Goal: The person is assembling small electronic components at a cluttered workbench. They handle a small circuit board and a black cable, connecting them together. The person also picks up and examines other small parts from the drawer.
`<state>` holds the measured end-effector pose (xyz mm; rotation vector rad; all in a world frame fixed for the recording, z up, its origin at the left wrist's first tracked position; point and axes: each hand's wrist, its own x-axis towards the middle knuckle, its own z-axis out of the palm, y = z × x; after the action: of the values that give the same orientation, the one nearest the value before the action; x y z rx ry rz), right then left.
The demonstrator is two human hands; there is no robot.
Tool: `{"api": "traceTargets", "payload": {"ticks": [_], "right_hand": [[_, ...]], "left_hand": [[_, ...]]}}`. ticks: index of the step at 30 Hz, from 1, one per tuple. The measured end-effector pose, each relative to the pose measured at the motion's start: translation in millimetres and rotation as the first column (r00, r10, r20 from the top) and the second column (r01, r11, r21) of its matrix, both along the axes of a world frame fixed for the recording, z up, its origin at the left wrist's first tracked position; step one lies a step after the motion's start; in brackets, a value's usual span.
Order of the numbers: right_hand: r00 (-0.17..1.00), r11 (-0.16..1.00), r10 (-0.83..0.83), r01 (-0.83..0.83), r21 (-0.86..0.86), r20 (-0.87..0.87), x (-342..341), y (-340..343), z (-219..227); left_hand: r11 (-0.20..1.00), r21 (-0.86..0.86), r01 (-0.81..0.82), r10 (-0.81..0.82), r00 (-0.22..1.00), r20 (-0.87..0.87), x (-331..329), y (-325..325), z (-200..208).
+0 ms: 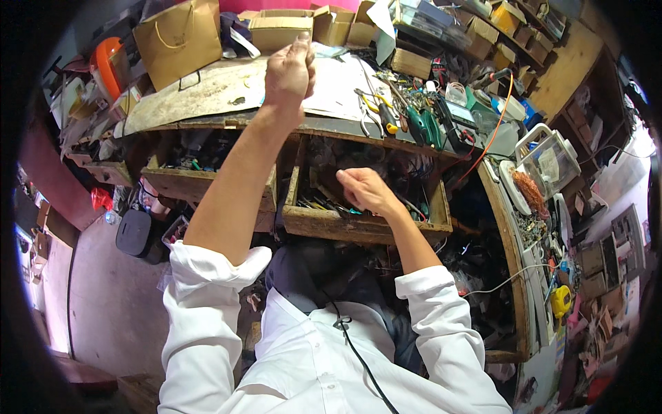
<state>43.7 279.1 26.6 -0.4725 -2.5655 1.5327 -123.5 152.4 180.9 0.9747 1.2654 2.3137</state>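
My left hand (291, 74) is raised over the white sheet (338, 86) on the workbench, its fingers curled closed with the thumb on top. Whatever it may grip is hidden. Lower and to the right, my right hand (367, 190) hovers over the open wooden drawer (358, 226), also closed, with the thumb pressed to the fingers. Nothing I can name shows in it. Inside that drawer lie several thin tools and loose bits (317, 200), partly covered by the hand. A second open drawer (207, 185) sits left of it, behind my left forearm.
Pliers with yellow handles (378, 105) and green-handled tools (423, 127) crowd the bench's right side. An orange cable (500, 124) hangs over the edge there. Cardboard boxes (281, 31) and a paper bag (178, 45) line the back. A yellow tape measure (561, 301) lies far right.
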Motion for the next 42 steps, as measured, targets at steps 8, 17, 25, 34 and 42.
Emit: {"api": "traceTargets", "payload": {"ticks": [8, 17, 25, 34, 42], "right_hand": [[0.886, 0.997, 0.059, -0.033, 0.065, -0.459, -22, -9, 107], [0.927, 0.948, -0.186, 0.082, -0.308, -0.325, -12, 25, 47], [0.777, 0.26, -0.346, -0.459, -0.849, -0.526, -10, -21, 6], [0.985, 0.982, 0.173, -0.172, 0.082, -0.011, -9, -29, 7], [0.914, 0.982, 0.053, -0.12, -0.144, -0.402, -13, -12, 73]], "left_hand": [[0.841, -0.479, 0.253, -0.274, 0.961, 0.027, 30, 8, -150], [0.845, -0.067, 0.531, -0.492, 0.82, 0.292, 58, -16, -116], [0.929, 0.039, 0.367, -0.361, 0.882, 0.304, 23, -1, -61], [0.988, 0.006, 0.157, -0.152, 0.944, 0.292, 14, -5, -25], [0.941, -0.328, 0.087, -0.063, 0.994, 0.084, 20, 6, -110]]}}
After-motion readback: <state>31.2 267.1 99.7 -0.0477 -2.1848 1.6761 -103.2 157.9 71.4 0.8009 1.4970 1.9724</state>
